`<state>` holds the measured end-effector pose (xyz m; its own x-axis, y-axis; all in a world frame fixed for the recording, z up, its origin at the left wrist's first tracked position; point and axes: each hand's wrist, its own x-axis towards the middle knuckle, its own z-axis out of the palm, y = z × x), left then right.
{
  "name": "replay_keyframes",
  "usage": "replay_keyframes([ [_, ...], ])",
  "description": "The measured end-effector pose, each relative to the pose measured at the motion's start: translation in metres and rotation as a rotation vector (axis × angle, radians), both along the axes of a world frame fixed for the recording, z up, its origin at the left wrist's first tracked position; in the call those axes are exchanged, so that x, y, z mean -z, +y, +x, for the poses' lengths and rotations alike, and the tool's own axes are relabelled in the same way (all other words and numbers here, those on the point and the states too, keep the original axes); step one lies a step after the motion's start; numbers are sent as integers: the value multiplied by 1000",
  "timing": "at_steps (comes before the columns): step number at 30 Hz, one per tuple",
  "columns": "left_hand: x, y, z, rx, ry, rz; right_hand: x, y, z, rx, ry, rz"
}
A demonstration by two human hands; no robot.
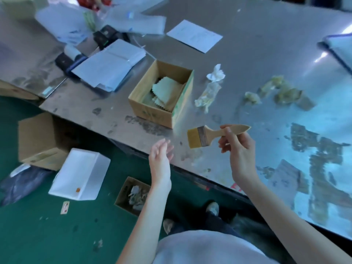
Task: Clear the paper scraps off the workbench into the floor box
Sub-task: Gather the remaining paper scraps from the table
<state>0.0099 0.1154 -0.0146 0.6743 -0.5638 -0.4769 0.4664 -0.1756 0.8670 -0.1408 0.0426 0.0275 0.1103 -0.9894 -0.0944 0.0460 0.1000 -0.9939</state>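
Note:
My right hand [238, 149] grips the wooden handle of a flat paintbrush [209, 135], bristles pointing left above the workbench [266, 44] near its front edge. My left hand [161, 159] hovers open, palm up, at that edge and holds nothing. Crumpled white paper scraps [216, 74] and a twisted strip [207, 96] lie right of a cardboard box. More yellowish scraps [282, 91] are scattered farther right. On the green floor below stands a small open floor box [122, 195] with several scraps inside.
An open cardboard box [152, 113] with zigzag-edged cloths stands on the bench. Paper stacks [110, 65] and dark devices [106, 36] sit at the back left, a white sheet [194, 36] behind. On the floor are a white bin [80, 174] and a larger carton [42, 138].

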Motion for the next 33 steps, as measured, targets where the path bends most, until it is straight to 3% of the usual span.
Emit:
replay_keyframes([
  [16, -1, -92, -130, 260, 40, 15, -7, -94, -129, 227, -17, -35],
  [33, 11, -118, -58, 464, 33, 38, 4, -145, -102, 363, 25, -55],
])
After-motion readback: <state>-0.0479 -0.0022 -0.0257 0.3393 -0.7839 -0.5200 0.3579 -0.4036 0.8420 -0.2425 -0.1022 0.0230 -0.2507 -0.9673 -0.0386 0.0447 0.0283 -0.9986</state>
